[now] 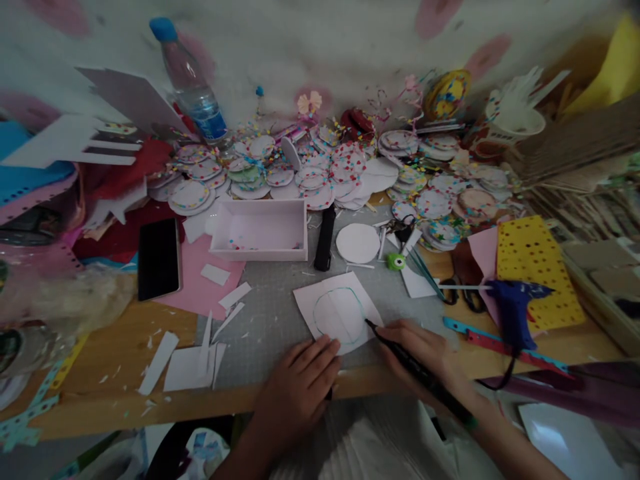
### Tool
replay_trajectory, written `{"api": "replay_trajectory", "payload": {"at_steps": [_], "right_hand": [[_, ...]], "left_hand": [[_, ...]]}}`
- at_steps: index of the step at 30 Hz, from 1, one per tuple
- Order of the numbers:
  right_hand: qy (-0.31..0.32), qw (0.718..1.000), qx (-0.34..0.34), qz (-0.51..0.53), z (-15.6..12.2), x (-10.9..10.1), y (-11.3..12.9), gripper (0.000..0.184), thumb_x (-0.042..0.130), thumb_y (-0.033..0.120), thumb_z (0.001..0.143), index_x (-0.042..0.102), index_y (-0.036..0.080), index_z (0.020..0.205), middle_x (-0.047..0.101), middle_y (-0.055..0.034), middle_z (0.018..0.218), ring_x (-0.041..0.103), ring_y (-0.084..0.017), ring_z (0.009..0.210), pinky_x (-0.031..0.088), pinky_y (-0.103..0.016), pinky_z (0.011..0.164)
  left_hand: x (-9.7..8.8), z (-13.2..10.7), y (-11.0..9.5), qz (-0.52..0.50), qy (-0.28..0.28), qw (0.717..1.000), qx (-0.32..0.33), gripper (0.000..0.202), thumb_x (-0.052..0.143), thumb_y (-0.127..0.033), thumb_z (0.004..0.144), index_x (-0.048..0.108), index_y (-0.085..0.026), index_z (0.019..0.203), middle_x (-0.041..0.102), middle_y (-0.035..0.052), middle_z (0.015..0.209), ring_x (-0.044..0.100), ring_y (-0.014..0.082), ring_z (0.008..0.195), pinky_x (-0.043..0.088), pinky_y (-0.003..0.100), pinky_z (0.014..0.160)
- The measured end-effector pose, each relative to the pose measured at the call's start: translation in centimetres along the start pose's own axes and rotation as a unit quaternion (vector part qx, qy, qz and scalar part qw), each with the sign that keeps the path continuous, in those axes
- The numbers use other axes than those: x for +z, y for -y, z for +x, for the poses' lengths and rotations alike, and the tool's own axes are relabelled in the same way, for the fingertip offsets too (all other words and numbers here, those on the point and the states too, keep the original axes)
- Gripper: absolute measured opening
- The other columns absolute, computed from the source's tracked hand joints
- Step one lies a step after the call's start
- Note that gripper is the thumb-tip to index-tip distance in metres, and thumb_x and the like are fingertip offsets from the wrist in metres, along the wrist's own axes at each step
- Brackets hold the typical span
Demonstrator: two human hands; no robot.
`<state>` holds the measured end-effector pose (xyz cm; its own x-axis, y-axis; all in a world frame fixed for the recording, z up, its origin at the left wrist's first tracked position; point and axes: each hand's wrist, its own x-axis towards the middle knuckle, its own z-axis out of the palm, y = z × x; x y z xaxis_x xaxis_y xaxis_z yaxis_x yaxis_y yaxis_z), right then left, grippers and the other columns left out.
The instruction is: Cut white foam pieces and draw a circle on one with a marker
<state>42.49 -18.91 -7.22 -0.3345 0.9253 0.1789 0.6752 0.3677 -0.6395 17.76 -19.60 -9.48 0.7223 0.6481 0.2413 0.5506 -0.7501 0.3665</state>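
Observation:
A white paper square [327,313] lies on the grey cutting mat, bearing a thin green circle drawn on its face. My left hand [300,383] rests on the paper's lower edge with fingers stretched out flat. A small dark bit shows beside its thumb, too hidden to name. Held in my right hand [425,350] is a black marker pen [430,381], its tip at the circle's right side. Above the square lies a white paper disc [358,243], with a black pen-like stick [325,240] to its left.
An open white box [260,230] holds some confetti. Stacks of decorated paper discs [345,167] line the back. A phone [159,260] and paper scraps [187,367] lie left; scissors [453,293], a blue glue gun [515,310] and yellow dotted paper [540,267] right. A water bottle [193,93] stands behind.

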Motion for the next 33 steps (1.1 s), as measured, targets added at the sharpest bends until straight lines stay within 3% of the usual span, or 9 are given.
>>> {"api": "replay_trajectory", "payload": {"at_steps": [6, 11, 20, 33], "right_hand": [[0.01, 0.998, -0.01, 0.064, -1.3, 1.4, 0.9, 0.024, 0.05, 0.006, 0.083, 0.056, 0.023, 0.099, 0.066, -0.0033, 0.079, 0.065, -0.015, 0.065, 0.052, -0.025, 0.058], [-0.044, 0.996, 0.025, 0.078, -2.4, 2.0, 1.1, 0.029, 0.053, 0.008, 0.082, 0.054, 0.025, 0.105, 0.064, -0.0032, 0.08, 0.065, -0.017, 0.066, 0.051, -0.027, 0.056], [-0.019, 0.995, 0.045, 0.086, -1.7, 2.9, 1.8, 0.028, 0.047, 0.01, 0.085, 0.051, 0.031, 0.104, 0.065, -0.0051, 0.079, 0.066, -0.022, 0.064, 0.053, -0.033, 0.053], [-0.018, 0.998, -0.039, 0.037, 0.2, 4.6, 2.1, 0.025, 0.053, 0.009, 0.08, 0.057, 0.023, 0.1, 0.068, -0.0036, 0.081, 0.067, -0.015, 0.067, 0.052, -0.025, 0.06]], "left_hand": [[0.1, -0.3, 0.0, -0.003, -0.001, 1.0, -0.001, 0.034, 0.044, -0.012, 0.087, 0.061, -0.012, 0.117, 0.058, 0.0073, 0.133, 0.048, 0.0225, 0.126, 0.042, 0.039, 0.1], [0.2, -1.0, -0.1, -0.025, -0.067, 0.997, -0.001, 0.034, 0.042, -0.013, 0.087, 0.061, -0.009, 0.114, 0.065, 0.0109, 0.122, 0.052, 0.022, 0.121, 0.041, 0.038, 0.1], [0.5, -1.2, -0.1, -0.04, -0.084, 0.996, -0.016, 0.032, 0.042, -0.013, 0.086, 0.063, -0.009, 0.108, 0.068, 0.0118, 0.114, 0.056, 0.0217, 0.116, 0.042, 0.038, 0.1], [0.4, -1.4, -0.2, 0.014, -0.092, 0.995, -0.024, 0.035, 0.04, -0.013, 0.083, 0.064, -0.01, 0.109, 0.067, 0.0104, 0.118, 0.055, 0.0215, 0.119, 0.041, 0.038, 0.102]]}}
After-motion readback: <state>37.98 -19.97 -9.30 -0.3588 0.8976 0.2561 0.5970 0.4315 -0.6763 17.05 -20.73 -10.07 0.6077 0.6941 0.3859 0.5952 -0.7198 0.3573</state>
